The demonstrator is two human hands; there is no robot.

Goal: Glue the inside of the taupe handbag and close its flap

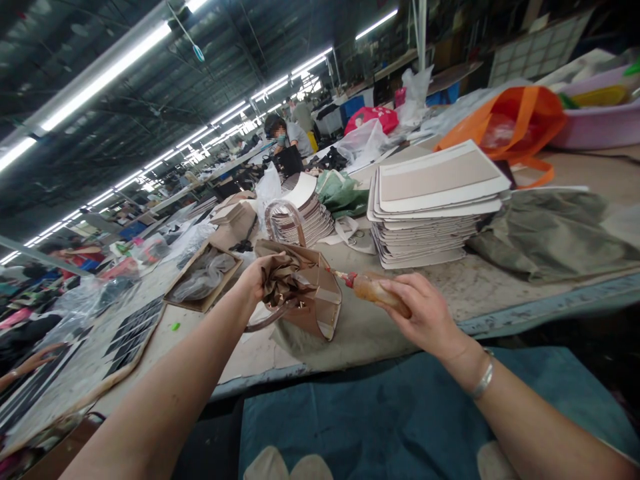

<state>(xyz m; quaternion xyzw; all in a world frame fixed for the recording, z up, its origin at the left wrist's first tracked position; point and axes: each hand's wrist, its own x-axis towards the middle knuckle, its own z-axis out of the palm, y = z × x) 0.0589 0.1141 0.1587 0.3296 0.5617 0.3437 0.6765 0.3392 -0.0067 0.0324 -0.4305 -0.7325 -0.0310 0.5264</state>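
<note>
Brown handbag [307, 293] sits at the frame's centre on the worktable [500, 287], its crumpled top clenched in the left hand [260, 277]. Right hand [425, 313] grips an amber glue bottle [373, 291], nozzle touching the bag's side, below a stack of panels [435, 200].

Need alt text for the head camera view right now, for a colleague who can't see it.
A person's left hand grips a small tan handbag over a cluttered workbench, while the right hand holds an amber squeeze bottle with its nozzle pointed at the bag's side. Behind sit a stack of flat board panels and an orange bag.
</note>
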